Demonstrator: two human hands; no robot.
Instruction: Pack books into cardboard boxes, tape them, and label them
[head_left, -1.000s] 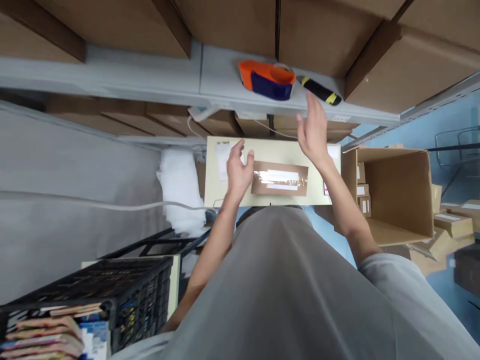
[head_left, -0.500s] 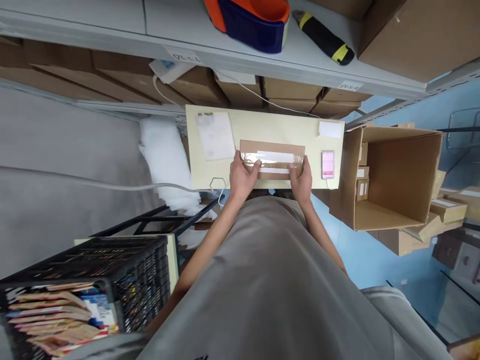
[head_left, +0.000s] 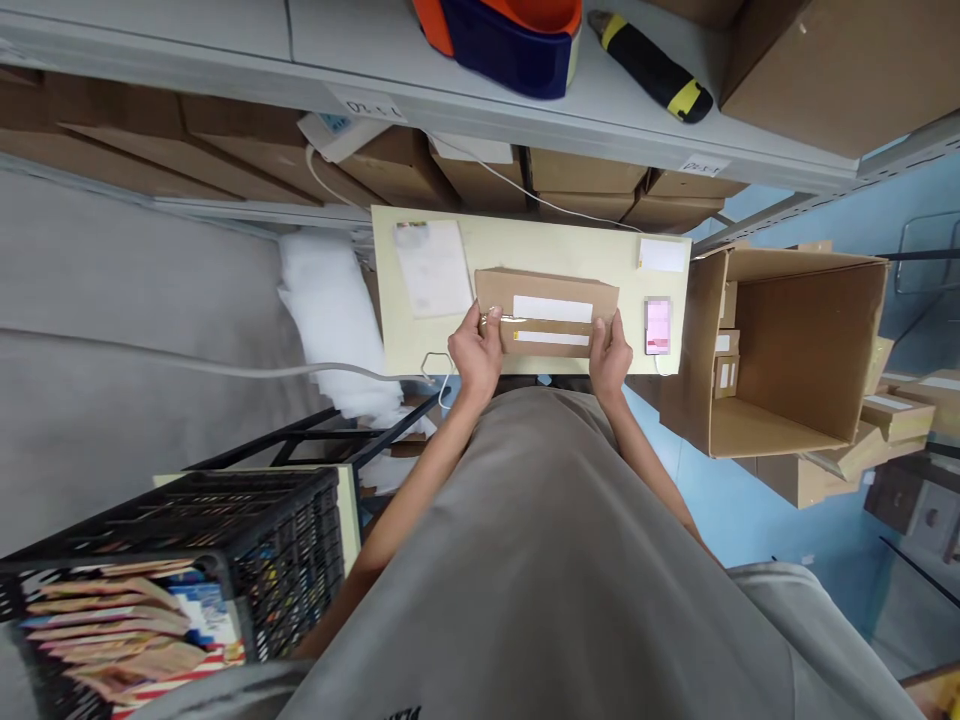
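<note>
A flat brown cardboard box (head_left: 551, 280) with white labels and a shiny strip of tape is held over the pale yellow tabletop (head_left: 525, 238). My left hand (head_left: 478, 350) grips its left end, thumb on the top face. At the right end, my right hand (head_left: 610, 355) grips it the same way. White papers (head_left: 435, 270) lie left of the box. A phone (head_left: 658, 327) with a lit pink screen lies to the right, below a white card (head_left: 661, 254).
Behind the table stands a metal shelf (head_left: 480, 100) with boxes, a tape dispenser (head_left: 510, 45) and a black-yellow tool (head_left: 656, 68). A large open carton (head_left: 787, 350) is at the right. A black crate (head_left: 285, 560) of packets stands lower left, near white wrap (head_left: 330, 320).
The box appears larger and tilted differently, with less tape glare and its back edge raised. My hands have moved slightly apart, both thumbs nearer its ends.
</note>
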